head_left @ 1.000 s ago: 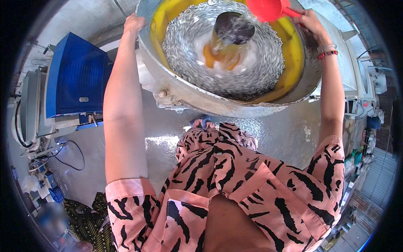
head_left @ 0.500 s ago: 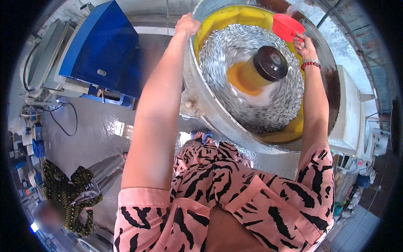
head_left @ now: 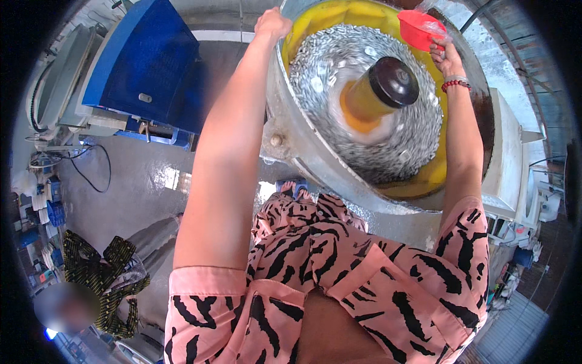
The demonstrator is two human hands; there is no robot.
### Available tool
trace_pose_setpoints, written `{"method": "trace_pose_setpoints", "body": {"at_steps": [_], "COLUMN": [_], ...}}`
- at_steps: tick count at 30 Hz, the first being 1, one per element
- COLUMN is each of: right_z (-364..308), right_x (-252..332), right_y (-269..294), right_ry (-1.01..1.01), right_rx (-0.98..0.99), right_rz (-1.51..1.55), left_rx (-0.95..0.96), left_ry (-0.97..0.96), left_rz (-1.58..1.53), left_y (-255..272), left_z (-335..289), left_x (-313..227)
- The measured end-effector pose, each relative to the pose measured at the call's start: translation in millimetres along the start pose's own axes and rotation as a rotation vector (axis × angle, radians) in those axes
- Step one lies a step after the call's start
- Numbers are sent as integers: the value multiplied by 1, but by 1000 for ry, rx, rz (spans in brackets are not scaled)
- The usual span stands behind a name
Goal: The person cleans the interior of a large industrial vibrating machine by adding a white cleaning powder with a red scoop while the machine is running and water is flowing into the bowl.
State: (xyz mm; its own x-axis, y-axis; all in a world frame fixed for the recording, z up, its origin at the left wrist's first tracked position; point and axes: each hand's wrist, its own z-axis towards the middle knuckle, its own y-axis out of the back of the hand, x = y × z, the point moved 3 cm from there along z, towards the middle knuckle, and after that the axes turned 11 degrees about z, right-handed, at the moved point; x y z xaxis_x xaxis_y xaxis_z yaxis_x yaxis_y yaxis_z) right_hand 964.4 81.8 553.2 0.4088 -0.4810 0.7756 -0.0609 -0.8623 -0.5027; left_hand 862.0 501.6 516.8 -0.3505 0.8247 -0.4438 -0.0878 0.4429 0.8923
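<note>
In front of me stands a big round vibratory finishing tub [head_left: 332,159] with a yellow lining and a metal outer wall. Small silvery pieces [head_left: 324,57], blurred by motion, fill the ring around a yellow centre post with a black cap [head_left: 394,82]. My right hand [head_left: 445,56] is closed on the handle of a red plastic scoop [head_left: 418,31], held over the tub's far right side. Clear water splashes at the scoop's rim. My left hand [head_left: 273,24] is closed at the tub's far left rim, its fingertips partly hidden.
A blue machine housing [head_left: 142,60] stands to the left. On the wet grey floor [head_left: 121,176] lies a black cable [head_left: 109,167]. Another person in a black and yellow patterned top [head_left: 100,273] is at the lower left. A pale machine body [head_left: 503,155] stands right of the tub.
The scoop and my right hand have moved slightly farther away and to the right, and the scoop has tilted. Water now splashes over its rim. My left hand stays at the tub rim.
</note>
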Motion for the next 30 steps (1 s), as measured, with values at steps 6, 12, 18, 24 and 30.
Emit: {"method": "trace_pose_setpoints", "body": {"at_steps": [6, 12, 18, 24, 30], "right_z": [-7, -34, -43, -16, 14], "right_x": [-2, 29, 45, 17, -4], "right_y": [21, 28, 15, 24, 8], "right_ry": [123, 530, 766, 271, -16], "right_rx": [-129, -399, -507, -398, -66], "right_rz": [-349, -1512, -1813, -585, -150], "left_rx": [-270, -139, -182, 6, 18], "left_ry": [-123, -121, -141, -12, 29], "left_rz": [-58, -59, -85, 23, 0], "left_y": [-4, 5, -3, 2, 12], "left_z": [8, -3, 10, -1, -15], "left_x": [-1, -9, 6, -10, -12]}}
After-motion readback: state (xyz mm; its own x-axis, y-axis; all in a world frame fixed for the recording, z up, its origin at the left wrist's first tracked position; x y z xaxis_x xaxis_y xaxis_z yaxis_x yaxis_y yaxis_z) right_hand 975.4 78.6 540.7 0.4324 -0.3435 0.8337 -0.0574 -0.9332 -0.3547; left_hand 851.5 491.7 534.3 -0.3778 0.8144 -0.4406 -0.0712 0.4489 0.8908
